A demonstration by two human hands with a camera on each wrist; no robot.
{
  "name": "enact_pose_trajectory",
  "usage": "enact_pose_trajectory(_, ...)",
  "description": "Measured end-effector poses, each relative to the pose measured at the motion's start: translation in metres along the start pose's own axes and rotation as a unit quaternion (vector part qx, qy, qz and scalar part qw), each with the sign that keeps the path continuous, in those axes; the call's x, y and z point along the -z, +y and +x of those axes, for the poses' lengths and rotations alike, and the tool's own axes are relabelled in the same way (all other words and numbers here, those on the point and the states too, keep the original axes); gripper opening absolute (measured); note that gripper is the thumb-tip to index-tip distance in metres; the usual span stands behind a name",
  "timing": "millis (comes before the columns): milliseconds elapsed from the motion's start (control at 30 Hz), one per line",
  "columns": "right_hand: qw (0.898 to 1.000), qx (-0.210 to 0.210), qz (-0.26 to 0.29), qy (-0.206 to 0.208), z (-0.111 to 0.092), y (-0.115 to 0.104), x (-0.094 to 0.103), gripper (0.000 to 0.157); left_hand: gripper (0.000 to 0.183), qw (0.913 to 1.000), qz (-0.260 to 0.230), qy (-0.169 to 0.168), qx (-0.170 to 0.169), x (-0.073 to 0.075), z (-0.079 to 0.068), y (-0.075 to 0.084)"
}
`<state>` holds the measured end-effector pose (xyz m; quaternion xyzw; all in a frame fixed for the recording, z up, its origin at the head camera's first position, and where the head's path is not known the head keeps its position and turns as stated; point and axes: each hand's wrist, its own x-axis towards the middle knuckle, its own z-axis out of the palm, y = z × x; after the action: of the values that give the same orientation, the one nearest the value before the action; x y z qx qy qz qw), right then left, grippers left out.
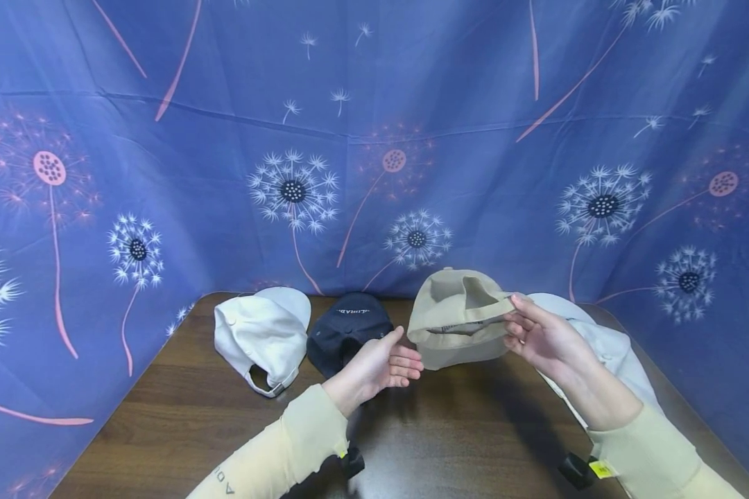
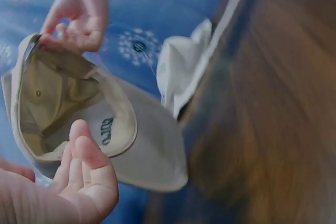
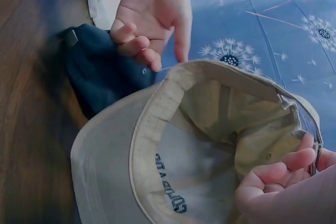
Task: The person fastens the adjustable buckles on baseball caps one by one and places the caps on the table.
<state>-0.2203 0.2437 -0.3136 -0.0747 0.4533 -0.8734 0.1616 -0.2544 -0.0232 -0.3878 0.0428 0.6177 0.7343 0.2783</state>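
Observation:
A beige cap [image 1: 440, 301] hangs above the table, its inside and dark lettering showing in the right wrist view. My right hand [image 1: 552, 343] pinches the strap at the back of this cap. At the cap's other side is my left hand [image 1: 377, 364], thumb raised and fingers loosely extended, with nothing held. In the right wrist view a small gap shows between the left hand and the cap. Behind the left hand, a dark navy cap [image 1: 349, 319] with light lettering lies on the table, partly hidden.
The brown wooden table [image 1: 162, 423] carries a white cap [image 1: 256, 329] on the left. Another white cap [image 1: 621, 350] lies on the right, partly behind the right forearm. A blue dandelion-print cloth [image 1: 362, 83] hangs at the back and sides.

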Motion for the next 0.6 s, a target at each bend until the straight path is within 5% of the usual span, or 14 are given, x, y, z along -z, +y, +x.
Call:
enact_pose_trajectory(233, 1.000, -0.011, 0.008, -0.010, -0.005, -0.003, 0.007, 0.028, 0.050, 0.9908, -0.117, -0.027, 0.062, -0.007, 0.009, -0.010)
enact_pose_trajectory(400, 1.000, -0.015, 0.008, -0.021, -0.009, -0.005, 0.011, 0.031, 0.028, 0.9858, -0.152, -0.031, 0.064, -0.011, 0.012, -0.019)
enact_pose_trajectory(600, 0.997, -0.040, -0.009, -0.070, -0.013, -0.009, 0.020, 0.036, 0.025, 0.9798, -0.186, -0.033, 0.066, -0.015, 0.014, -0.022)
